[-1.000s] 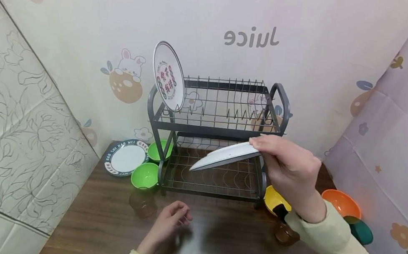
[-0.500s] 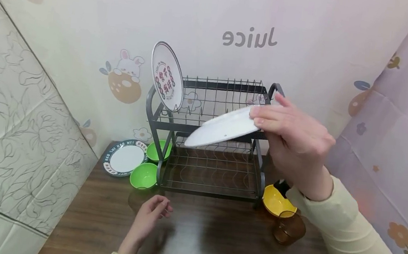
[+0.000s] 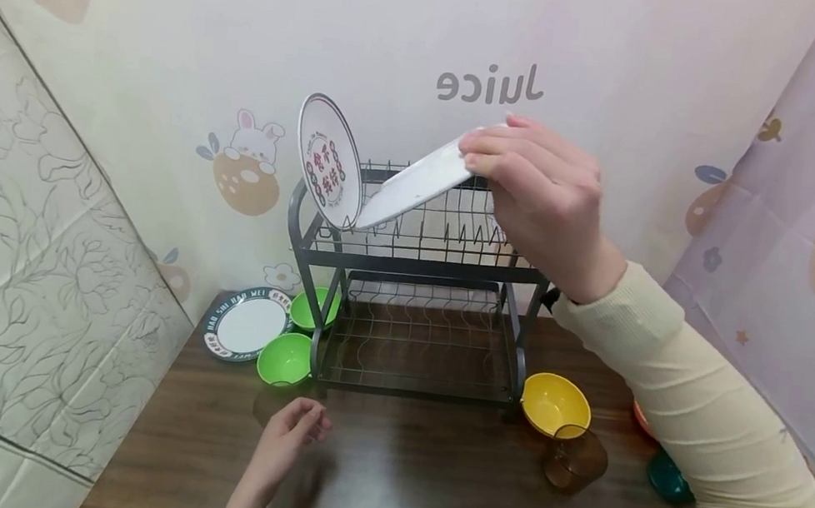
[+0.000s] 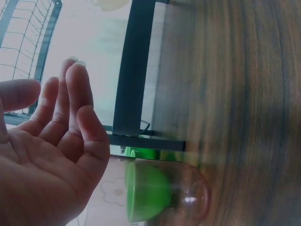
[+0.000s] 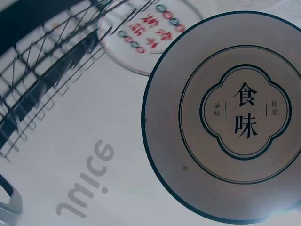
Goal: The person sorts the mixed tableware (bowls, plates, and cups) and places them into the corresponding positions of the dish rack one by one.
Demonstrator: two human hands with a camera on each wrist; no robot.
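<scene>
My right hand (image 3: pixel 544 207) pinches the edge of a white plate (image 3: pixel 415 184), tilted with its lower edge over the left part of the black dish rack's (image 3: pixel 417 268) top tier. In the right wrist view this plate (image 5: pixel 188 122) shows a dark rim and dark characters; the hand is out of that view. Close beside it, a white plate with red characters (image 3: pixel 327 163) leans upright at the rack's left end. My left hand (image 3: pixel 285 433) hangs low over the table, fingers loosely bent and holding nothing. A see-through brownish cup (image 4: pixel 190 193) stands near it in the left wrist view.
Left of the rack lie a blue-rimmed plate (image 3: pixel 248 324) and two green bowls (image 3: pixel 285 359). On the right stand a yellow bowl (image 3: pixel 555 403) and a brown see-through cup (image 3: pixel 575 462). A teal item (image 3: pixel 669 478) and an orange bowl, mostly hidden, sit by the right sleeve.
My right hand has raised the plate and carried it left, from in front of the rack to over its top tier, tilting it steeper. The left hand has shifted left.
</scene>
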